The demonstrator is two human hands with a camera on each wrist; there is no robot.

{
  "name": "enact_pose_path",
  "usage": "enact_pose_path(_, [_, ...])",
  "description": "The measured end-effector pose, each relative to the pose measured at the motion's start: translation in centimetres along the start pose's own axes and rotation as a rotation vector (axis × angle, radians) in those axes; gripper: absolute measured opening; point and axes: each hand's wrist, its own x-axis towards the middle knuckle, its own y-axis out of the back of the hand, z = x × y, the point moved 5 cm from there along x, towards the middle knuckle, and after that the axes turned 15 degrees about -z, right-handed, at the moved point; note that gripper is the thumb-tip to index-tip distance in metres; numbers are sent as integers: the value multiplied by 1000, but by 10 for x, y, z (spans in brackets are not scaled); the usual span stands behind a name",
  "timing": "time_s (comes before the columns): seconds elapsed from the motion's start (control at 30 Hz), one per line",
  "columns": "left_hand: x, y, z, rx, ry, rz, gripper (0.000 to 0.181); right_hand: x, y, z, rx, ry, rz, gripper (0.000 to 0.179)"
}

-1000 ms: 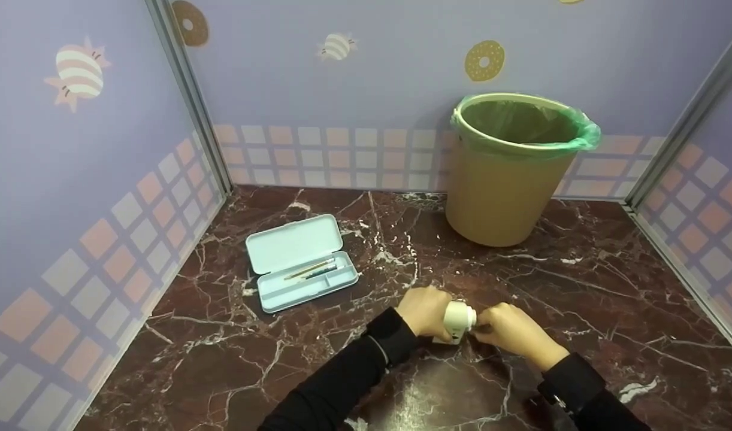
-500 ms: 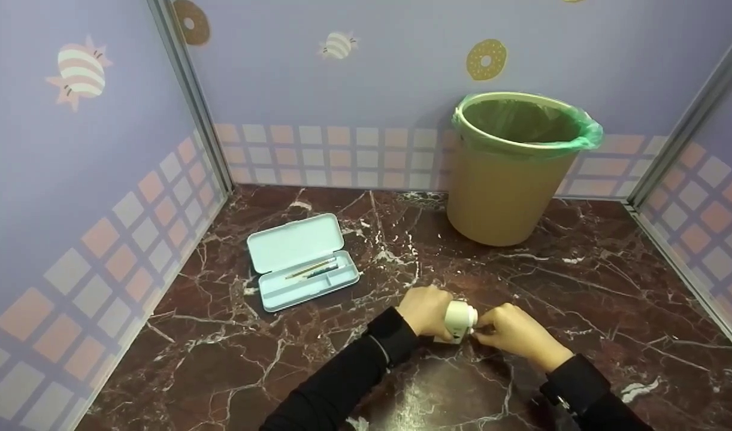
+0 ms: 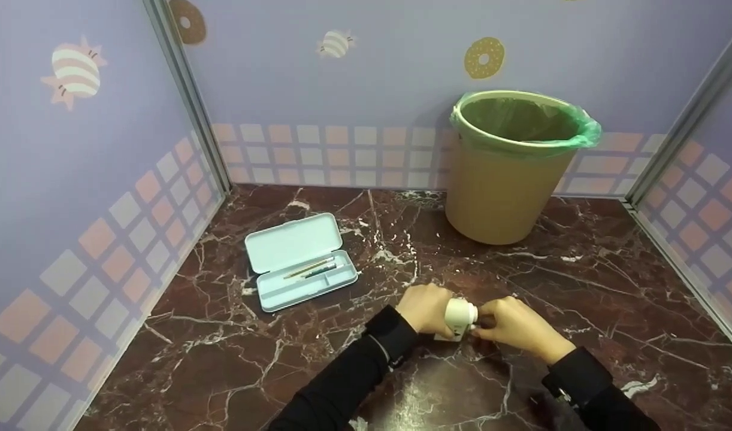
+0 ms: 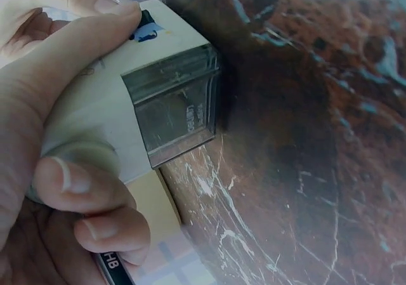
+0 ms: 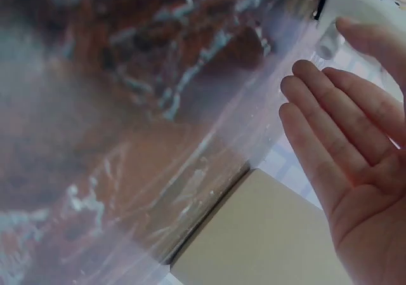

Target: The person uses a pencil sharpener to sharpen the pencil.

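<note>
A white pencil sharpener point(image 3: 459, 314) stands on the marble-patterned table between both hands. My left hand point(image 3: 426, 308) grips its body, thumb on top, in the left wrist view beside its clear shavings drawer point(image 4: 174, 104). Below my left fingers shows the dark end of a pencil point(image 4: 113, 267) marked HB. Close to the sharpener's right side, my right hand point(image 3: 513, 326) pinches the small crank knob point(image 5: 330, 42) between thumb and fingers. In the right wrist view its other fingers point(image 5: 330, 120) stretch out.
An open light-blue pencil case point(image 3: 294, 239) with several pencils point(image 3: 312, 269) lies to the left. Behind on the right stands a tan trash bin point(image 3: 504, 197) with a green liner point(image 3: 587, 131). Patterned walls point(image 3: 372, 78) enclose the table point(image 3: 222, 365) at the back and sides.
My right hand has shifted slightly beside the sharpener, and its thumb and fingertips have changed position around the crank knob. The left hand keeps its grip; the pencil case and bin stay put.
</note>
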Motion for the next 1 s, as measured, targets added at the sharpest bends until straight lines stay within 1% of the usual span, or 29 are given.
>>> enact_pose_path(0.07, [2, 1, 1, 11, 7, 5, 46, 1, 4, -1, -12, -2, 9, 18])
enact_pose_path(0.23, [12, 2, 5, 23, 25, 18, 46, 3, 16, -1, -61, -4, 24, 44])
enact_pose_path(0.33, [20, 3, 9, 10, 19, 19, 45, 4, 23, -1, -73, -18, 21, 50])
enact_pose_path(0.43, [28, 4, 13, 2, 19, 11, 44, 4, 29, -2, -77, -27, 16, 53])
enact_pose_path(0.53, [34, 4, 16, 0, 21, 3, 44, 6, 34, -5, -76, -11, 12, 52])
enact_pose_path(0.63, [37, 5, 18, -5, 21, 1, 44, 8, 38, -7, -84, 20, 14, 45])
enact_pose_path(0.77, [39, 5, 18, 6, 21, 13, 49, 12, 42, -9, -92, 34, 16, 39])
enact_pose_path(0.9, [39, 4, 18, -2, 15, 29, 50, 15, 44, -9, -115, 46, 9, 35])
enact_pose_path(1.0, [39, 3, 17, -21, 8, 20, 51, 16, 43, -9, -134, 50, 2, 31])
